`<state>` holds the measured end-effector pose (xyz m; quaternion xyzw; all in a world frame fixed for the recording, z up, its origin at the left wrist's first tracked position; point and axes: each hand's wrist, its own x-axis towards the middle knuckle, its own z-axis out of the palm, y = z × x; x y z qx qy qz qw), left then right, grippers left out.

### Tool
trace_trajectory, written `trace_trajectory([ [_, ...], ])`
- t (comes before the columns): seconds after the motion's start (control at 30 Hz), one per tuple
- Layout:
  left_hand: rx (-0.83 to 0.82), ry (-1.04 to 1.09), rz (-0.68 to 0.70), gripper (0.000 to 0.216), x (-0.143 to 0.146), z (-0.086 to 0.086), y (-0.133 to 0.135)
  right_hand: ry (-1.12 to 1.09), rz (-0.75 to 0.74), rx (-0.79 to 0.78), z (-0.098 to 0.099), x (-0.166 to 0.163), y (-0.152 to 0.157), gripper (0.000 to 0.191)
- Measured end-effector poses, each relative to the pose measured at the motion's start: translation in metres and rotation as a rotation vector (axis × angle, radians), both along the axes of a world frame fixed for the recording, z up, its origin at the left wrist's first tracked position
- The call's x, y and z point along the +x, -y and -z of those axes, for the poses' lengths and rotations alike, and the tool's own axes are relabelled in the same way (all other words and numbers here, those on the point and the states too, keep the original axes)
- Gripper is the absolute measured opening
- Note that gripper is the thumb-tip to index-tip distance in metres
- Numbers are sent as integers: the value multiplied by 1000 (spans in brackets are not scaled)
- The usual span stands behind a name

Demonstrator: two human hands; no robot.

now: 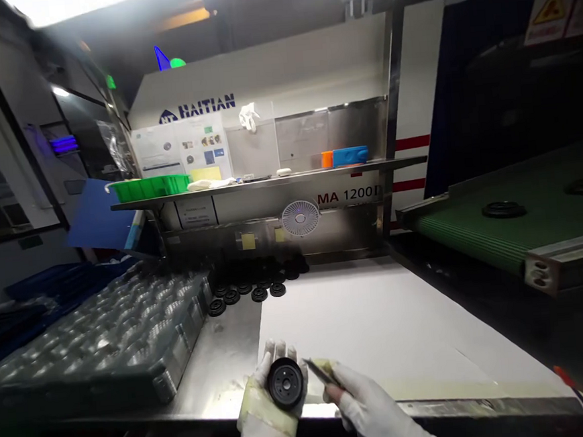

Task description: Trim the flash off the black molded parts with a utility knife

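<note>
My left hand (266,402), in a white glove wrapped with yellowish tape, grips a round black moulded disc (285,382) with a central hole and small holes around it. My right hand (370,411), also gloved, holds a slim metal-tipped trimming blade (324,373) with a taped grip. Its tip sits just right of the disc's rim, close to it or touching; I cannot tell which. Both hands are above the front edge of a steel table (223,379). Several similar black discs (241,293) lie in rows farther back.
A white sheet (361,327) covers the table's right part. Left stands a stack of clear moulded trays (103,327). A green conveyor belt (518,217) carrying black discs runs at right. Behind is a steel shelf (268,183) holding a green bin (148,187).
</note>
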<state>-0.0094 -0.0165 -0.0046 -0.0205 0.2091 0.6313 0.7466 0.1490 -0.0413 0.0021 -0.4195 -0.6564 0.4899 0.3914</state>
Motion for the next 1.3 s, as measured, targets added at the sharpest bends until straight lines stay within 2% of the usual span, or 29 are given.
trace_trajectory([
  [0.1, -99, -55, 3, 24, 19, 7, -23, 182, 132, 130, 10, -6, -14, 32],
  [0.23, -170, -58, 37, 17, 29, 14, -41, 258, 125, 129, 19, -9, -32, 21],
  [0.33, -109, -64, 45, 9, 24, 18, -47, 335, 102, 97, 23, -6, -41, 19],
  [0.5, 2, -52, 68, 7, 21, 21, -52, 616, 230, 180, 30, -8, -48, 21],
  [0.6, 13, 6, 112, 11, 22, 21, -53, 686, 265, 209, 34, -11, -48, 20],
  [0.73, -14, -10, 92, 12, 22, 22, -54, 695, 235, 173, 36, -16, -43, 21],
  [1.0, -28, -85, -148, 8, 30, 18, -56, 661, 256, 242, 46, -34, -31, 24],
  [1.17, -77, -181, -1, 24, 24, 12, -47, 579, 220, 195, 38, -26, -32, 23],
  [1.3, -44, -128, 4, 16, 22, 15, -61, 550, 223, 157, 31, -17, -50, 24],
])
